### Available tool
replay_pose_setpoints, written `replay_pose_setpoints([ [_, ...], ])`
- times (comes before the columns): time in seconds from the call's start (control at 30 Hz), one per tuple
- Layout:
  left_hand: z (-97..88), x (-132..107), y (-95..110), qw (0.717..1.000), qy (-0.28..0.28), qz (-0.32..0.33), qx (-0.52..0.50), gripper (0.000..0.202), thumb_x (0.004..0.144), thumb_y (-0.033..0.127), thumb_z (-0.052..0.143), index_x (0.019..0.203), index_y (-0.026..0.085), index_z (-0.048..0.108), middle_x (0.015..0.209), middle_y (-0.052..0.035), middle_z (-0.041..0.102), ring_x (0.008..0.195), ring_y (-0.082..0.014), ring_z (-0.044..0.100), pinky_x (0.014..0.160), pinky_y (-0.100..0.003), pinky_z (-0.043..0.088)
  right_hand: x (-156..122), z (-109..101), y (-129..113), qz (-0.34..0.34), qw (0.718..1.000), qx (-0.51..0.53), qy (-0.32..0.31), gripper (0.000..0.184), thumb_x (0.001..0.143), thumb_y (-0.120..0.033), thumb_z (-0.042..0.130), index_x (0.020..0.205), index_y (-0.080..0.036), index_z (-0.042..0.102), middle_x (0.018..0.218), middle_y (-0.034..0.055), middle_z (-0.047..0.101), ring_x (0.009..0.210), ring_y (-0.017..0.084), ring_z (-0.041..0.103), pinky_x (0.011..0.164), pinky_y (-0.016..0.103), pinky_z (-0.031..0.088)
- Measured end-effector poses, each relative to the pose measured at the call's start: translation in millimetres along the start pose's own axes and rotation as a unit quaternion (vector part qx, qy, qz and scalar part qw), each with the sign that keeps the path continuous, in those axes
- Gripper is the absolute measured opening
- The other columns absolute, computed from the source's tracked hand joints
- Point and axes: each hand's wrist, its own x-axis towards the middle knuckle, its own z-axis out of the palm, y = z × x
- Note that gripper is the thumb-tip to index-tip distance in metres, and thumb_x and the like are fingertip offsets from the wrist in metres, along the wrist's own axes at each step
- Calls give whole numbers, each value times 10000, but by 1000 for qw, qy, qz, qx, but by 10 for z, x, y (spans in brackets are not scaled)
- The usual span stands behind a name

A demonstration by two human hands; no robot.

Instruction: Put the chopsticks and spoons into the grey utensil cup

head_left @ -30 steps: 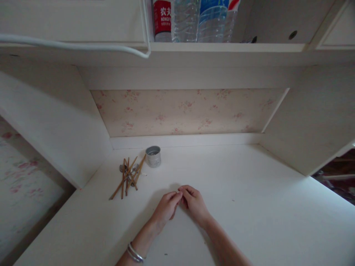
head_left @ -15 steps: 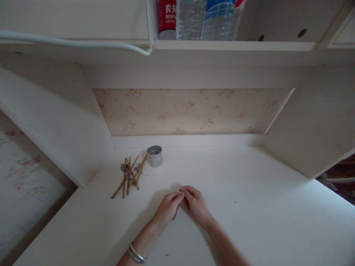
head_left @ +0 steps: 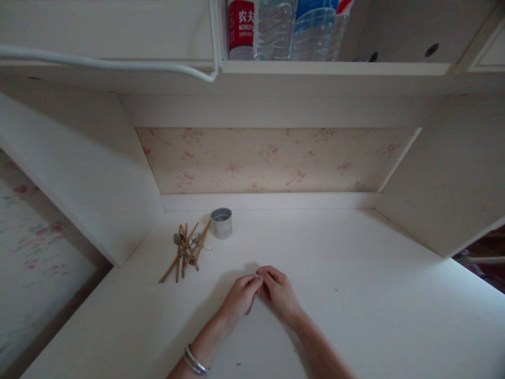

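Note:
My left hand [head_left: 239, 296] and my right hand [head_left: 280, 292] meet at the fingertips, low over the white tabletop [head_left: 379, 295]. Both have their fingers curled and closed, and no object shows in either one; their undersides are hidden. Ahead and to the left lies a loose pile of several wooden chopsticks [head_left: 171, 269], crossing over one another. Metal spoons [head_left: 195, 238] lie among them, partly covered. Just right of the pile, a grey metal utensil holder [head_left: 221, 226] with small holes stands upright. Neither hand touches the pile or the holder.
A shelf [head_left: 335, 67] overhangs the back of the table, carrying plastic bottles [head_left: 275, 31]. A white cable [head_left: 118, 61] hangs along its left front. Side panels [head_left: 87, 173] border the table at left and right. Floral wallpaper [head_left: 272, 158] covers the back.
The whole view has shifted very slightly. My hands keep their pose with fingertips together, and the chopsticks, spoons and holder have not moved.

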Motion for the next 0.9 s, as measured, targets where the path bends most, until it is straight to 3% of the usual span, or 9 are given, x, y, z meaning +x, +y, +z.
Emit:
replay_pose_setpoints([
  [0.9, 18, -28, 41, 1000, -8, -2, -7, 401, 792, 568, 529, 659, 202, 431, 442, 109, 274, 369, -52, 213, 436, -246, 119, -3, -22, 41, 5, 1000, 1, -9, 284, 828, -462, 569, 819, -190, 650, 538, -53, 502, 458, 100, 381, 449, 234, 257],
])
